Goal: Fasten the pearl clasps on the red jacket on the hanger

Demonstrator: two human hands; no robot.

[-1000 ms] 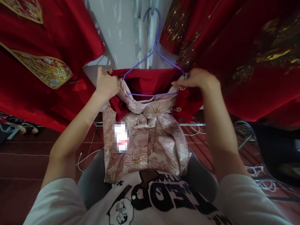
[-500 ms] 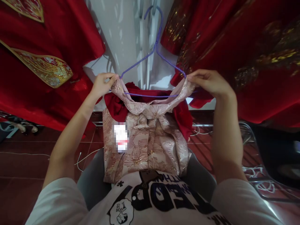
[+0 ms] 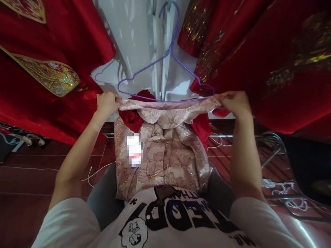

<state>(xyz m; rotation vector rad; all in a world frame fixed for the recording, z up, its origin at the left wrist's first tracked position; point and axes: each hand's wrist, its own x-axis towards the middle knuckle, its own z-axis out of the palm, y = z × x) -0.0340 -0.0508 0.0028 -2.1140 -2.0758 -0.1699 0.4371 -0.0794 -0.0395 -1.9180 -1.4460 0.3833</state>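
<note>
A pale pink and gold brocade garment lies across my lap, its top edge pulled out between both hands. My left hand pinches the left end of that edge. At the right end, my right hand grips the same fabric. Just above the taut edge hangs a purple wire hanger, its whole outline visible and its bottom bar level with the fabric. Red cloth shows at both sides beneath the edge. On the garment's left front there is a white tag, blurred out.
Red garments with gold embroidery hang at the left and right. A metal-framed black chair stands at the right. White cables run over the red tiled floor. Shoes sit at far left.
Both hands have moved apart and slightly down, stretching the garment's edge nearly straight. The hanger's shoulders, earlier partly inside the fabric, now show above it.
</note>
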